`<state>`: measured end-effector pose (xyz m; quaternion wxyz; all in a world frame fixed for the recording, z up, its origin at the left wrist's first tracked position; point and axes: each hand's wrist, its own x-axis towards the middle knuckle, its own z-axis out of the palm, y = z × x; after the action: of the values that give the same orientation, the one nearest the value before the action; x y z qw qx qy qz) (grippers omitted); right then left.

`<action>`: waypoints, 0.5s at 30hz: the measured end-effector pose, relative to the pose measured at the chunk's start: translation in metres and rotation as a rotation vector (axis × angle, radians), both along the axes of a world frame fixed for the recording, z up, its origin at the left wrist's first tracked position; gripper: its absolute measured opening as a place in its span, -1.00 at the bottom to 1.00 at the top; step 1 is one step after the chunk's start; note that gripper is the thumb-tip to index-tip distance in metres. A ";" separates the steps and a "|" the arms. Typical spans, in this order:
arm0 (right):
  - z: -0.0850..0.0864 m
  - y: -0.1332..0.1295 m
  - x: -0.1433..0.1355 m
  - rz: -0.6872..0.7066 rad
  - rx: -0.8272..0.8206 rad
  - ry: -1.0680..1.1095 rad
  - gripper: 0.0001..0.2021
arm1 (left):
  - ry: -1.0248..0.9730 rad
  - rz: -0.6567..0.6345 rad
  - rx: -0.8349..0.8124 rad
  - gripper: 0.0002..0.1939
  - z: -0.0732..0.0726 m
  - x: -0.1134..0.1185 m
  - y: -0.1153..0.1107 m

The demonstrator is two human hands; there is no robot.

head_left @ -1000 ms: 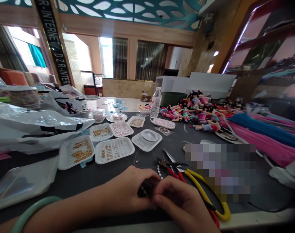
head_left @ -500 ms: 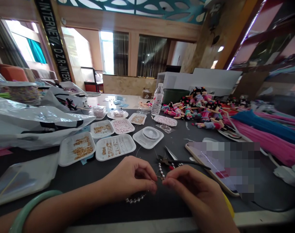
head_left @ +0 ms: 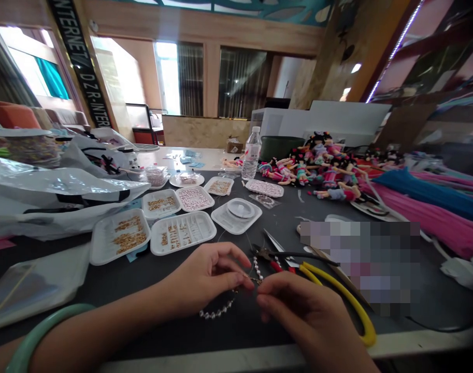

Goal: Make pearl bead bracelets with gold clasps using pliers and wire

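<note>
A beaded bracelet (head_left: 217, 313) of clear and pearly beads hangs in a loop between my hands over the dark table mat. My left hand (head_left: 216, 274) pinches it near a small gold-coloured part, with thumb and forefinger closed. My right hand (head_left: 298, 305) has its thumb and forefinger together at the other end of the bracelet, close to the left fingertips. The fingers partly hide the joint between them. Just beyond lie pliers (head_left: 265, 254) with dark jaws, and scissors (head_left: 273, 242) with red handles. A yellow handle (head_left: 355, 305) curves out beside my right hand.
White trays of gold findings (head_left: 122, 238) and pink beads (head_left: 194, 199) stand ahead on the left. A tray holding a spool (head_left: 240, 209) is in the middle. Further back are a water bottle (head_left: 252, 155) and a heap of crocheted dolls (head_left: 325, 166). A phone lies right, partly blurred.
My right hand has shifted slightly down and left, bringing its fingertips nearer my left hand's. More of the yellow handle shows. The camera view has tilted down slightly.
</note>
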<state>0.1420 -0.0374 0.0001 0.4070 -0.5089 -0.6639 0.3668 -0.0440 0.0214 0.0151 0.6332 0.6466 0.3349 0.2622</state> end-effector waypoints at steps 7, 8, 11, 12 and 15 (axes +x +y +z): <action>-0.001 0.005 -0.002 -0.038 -0.038 0.109 -0.95 | -0.004 -0.013 0.043 -0.90 0.006 0.002 -0.004; 0.000 0.006 -0.002 -0.041 -0.041 0.133 -0.95 | -0.018 -0.010 0.034 -0.90 0.006 0.002 -0.004; 0.001 0.009 -0.001 -0.037 -0.059 0.166 -0.95 | -0.060 -0.013 0.009 -0.89 0.005 0.003 -0.004; 0.001 0.009 -0.001 -0.035 -0.067 0.180 -0.95 | -0.072 -0.017 0.009 -0.88 0.005 0.003 -0.004; 0.002 0.010 -0.001 -0.012 -0.108 0.233 -0.94 | -0.118 -0.041 0.007 -0.87 0.003 0.002 -0.005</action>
<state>0.1409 -0.0270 0.0022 0.4557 -0.4879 -0.5883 0.4563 -0.0416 0.0165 0.0179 0.6548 0.6391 0.2827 0.2880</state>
